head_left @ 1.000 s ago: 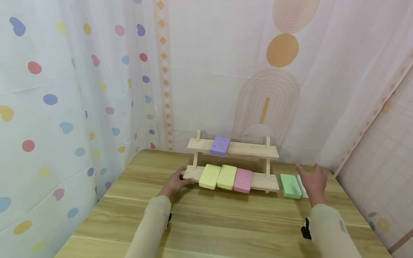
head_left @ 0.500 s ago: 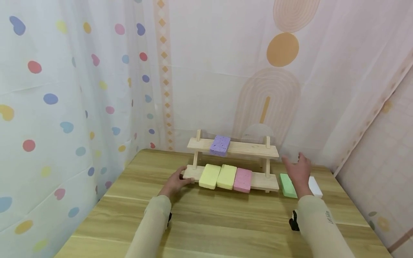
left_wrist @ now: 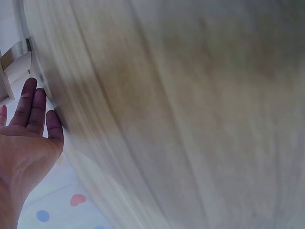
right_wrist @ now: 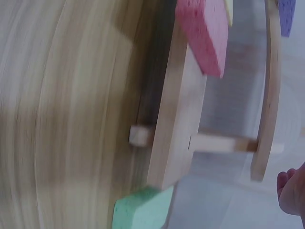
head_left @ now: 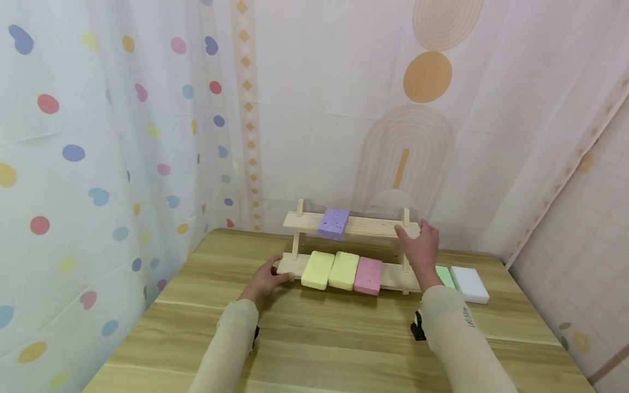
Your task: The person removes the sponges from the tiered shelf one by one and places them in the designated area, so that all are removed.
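A two-tier wooden shelf (head_left: 366, 226) stands on the table. Its upper board carries a purple sponge (head_left: 333, 223). Two yellow sponges (head_left: 318, 270) and a pink sponge (head_left: 368, 275) lie side by side on the lower board. My left hand (head_left: 264, 281) holds the lower board's left end, thumb in front and fingers behind; in the left wrist view its outer fingers (left_wrist: 34, 107) look fairly straight. My right hand (head_left: 421, 248) hovers by the upper board's right end, thumb and fingers spread. In the right wrist view a gap separates that hand (right_wrist: 293, 191) from the board.
To the right of the shelf, a green sponge (head_left: 444, 276), partly hidden by my right arm, lies beside a white sponge (head_left: 470, 284) on the wooden table (head_left: 334, 349). Patterned curtains (head_left: 314, 136) hang close behind and at the sides.
My right hand has moved left, from above the green and white sponges to the shelf's right end, uncovering the white sponge. My left hand has stayed at the shelf's left end.
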Demonstrator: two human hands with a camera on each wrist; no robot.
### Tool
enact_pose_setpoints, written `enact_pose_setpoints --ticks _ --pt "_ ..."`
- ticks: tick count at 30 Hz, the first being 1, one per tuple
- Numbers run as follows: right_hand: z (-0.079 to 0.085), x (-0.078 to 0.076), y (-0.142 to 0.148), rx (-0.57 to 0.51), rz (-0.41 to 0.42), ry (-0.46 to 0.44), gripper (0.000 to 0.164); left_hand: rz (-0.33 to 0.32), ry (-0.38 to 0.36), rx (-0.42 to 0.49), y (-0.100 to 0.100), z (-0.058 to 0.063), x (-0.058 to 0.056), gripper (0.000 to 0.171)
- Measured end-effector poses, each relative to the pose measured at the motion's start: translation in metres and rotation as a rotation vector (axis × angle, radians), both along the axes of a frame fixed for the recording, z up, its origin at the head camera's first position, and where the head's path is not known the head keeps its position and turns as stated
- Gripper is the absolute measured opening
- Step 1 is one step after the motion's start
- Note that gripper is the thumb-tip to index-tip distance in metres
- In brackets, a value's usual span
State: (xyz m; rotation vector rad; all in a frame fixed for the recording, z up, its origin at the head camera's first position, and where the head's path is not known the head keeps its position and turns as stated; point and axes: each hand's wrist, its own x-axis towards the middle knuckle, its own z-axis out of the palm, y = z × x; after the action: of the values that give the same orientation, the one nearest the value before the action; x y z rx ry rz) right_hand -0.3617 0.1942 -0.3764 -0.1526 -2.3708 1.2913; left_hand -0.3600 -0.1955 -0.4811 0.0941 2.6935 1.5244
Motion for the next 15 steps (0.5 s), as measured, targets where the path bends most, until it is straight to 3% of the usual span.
enact_pose_setpoints --ticks 7,15 --pt "0.001 -0.003 -0.044 -0.017 0.049 0.02 0.086 0.007 -0.001 -0.01 0.0 0.001 0.001 0.08" --pt "-0.008 -0.008 -0.095 -0.002 0.044 0.006 0.088 0.012 -0.009 0.012 0.002 0.001 0.002 0.077"
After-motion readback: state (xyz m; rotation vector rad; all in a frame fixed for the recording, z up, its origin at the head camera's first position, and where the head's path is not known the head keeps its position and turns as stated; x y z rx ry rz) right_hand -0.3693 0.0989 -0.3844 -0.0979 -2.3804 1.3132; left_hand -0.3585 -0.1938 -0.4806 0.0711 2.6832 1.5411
